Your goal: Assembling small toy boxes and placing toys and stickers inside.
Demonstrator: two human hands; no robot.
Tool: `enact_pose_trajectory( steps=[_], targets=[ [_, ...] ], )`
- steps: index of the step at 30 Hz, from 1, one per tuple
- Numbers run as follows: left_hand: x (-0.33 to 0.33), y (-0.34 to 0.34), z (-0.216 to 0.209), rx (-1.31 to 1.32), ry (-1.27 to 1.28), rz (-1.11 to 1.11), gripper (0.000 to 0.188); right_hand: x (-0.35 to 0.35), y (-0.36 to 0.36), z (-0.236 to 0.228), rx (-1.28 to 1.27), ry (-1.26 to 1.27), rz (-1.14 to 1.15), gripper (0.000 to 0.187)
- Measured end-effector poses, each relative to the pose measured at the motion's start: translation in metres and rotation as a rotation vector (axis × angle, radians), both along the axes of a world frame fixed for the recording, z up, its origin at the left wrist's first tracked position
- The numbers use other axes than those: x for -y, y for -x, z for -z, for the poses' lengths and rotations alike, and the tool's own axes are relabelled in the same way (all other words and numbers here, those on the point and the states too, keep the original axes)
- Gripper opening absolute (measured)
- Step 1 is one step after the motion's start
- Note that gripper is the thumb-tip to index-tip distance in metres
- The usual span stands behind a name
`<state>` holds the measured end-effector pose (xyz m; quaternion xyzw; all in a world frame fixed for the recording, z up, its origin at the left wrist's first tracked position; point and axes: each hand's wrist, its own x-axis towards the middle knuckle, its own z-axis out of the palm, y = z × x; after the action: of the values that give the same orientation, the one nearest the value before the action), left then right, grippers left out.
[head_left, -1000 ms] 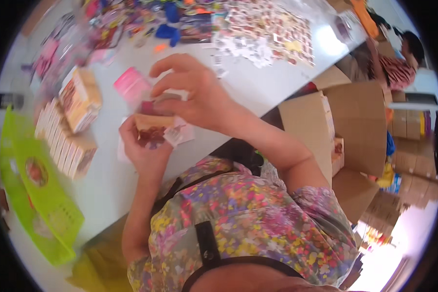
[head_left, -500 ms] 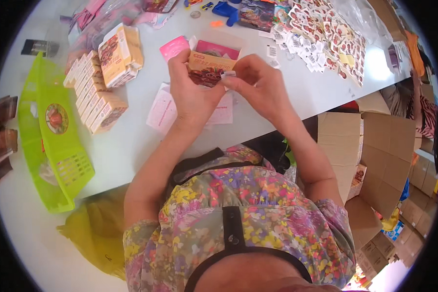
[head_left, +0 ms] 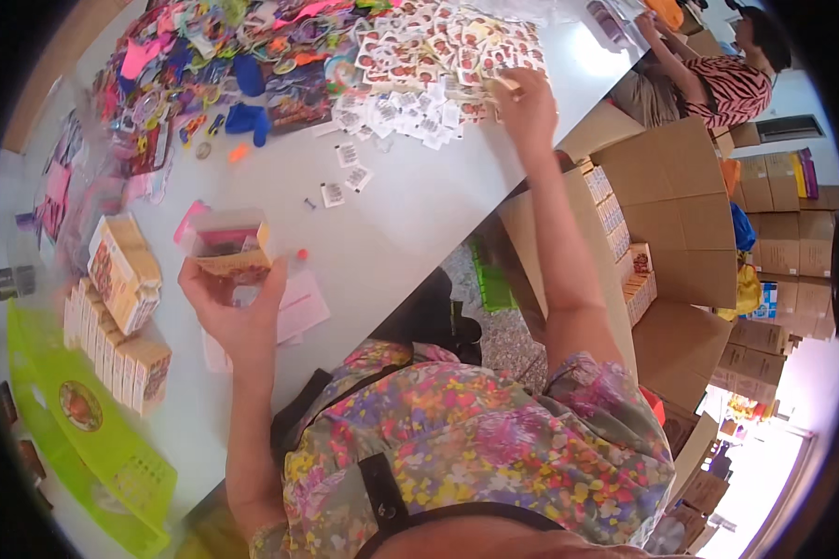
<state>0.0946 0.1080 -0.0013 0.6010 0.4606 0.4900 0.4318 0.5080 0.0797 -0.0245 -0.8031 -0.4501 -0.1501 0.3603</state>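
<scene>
While the left hand [head_left: 235, 315] holds an oblong box [head_left: 226, 262] crosswise, mouth-up, the right hand's [head_left: 531, 110] hold is unclear.

Green basket [head_left: 112, 452]: we see it at the far left, long, with a round picture on its side and rows of holes toward its lower end.
Yellowish bag [head_left: 210, 536]: low on our left, mostly cut off.
Open carton [head_left: 676, 196]: large brown cardboard beside the table, flaps spread.
Green crate [head_left: 494, 279]: on the speckled floor [head_left: 513, 340], partly hidden.
Co-worker [head_left: 732, 88]: at upper right, in a striped top, arms stretched forward.
Stacked cartons [head_left: 778, 238]: we count several rows along the right side.
Blue bag [head_left: 742, 228]: just above a yellow bag [head_left: 748, 289], near those cartons.
Doorway [head_left: 778, 480]: at lower right, washed out by glare.
</scene>
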Motion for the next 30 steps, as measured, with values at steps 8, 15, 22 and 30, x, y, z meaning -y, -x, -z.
enact_pose_trajectory(
  steps=[8,15,22,30],
  targets=[
    [0.008,-0.013,0.002,0.011,0.056,0.069,0.076,-0.002,-0.065,0.006,-0.118,0.293,0.11,0.035],
    [0.01,-0.01,-0.002,-0.017,0.05,0.099,0.075,0.004,-0.068,0.013,-0.427,-0.116,0.085,0.032],
    [0.012,-0.008,-0.006,-0.064,0.043,0.182,0.077,-0.009,-0.041,-0.013,-0.799,-0.32,-0.121,0.027],
    [-0.01,-0.032,-0.018,0.087,0.199,0.567,0.087,-0.021,0.042,-0.048,-1.233,-0.234,-0.558,0.02]
  ],
)
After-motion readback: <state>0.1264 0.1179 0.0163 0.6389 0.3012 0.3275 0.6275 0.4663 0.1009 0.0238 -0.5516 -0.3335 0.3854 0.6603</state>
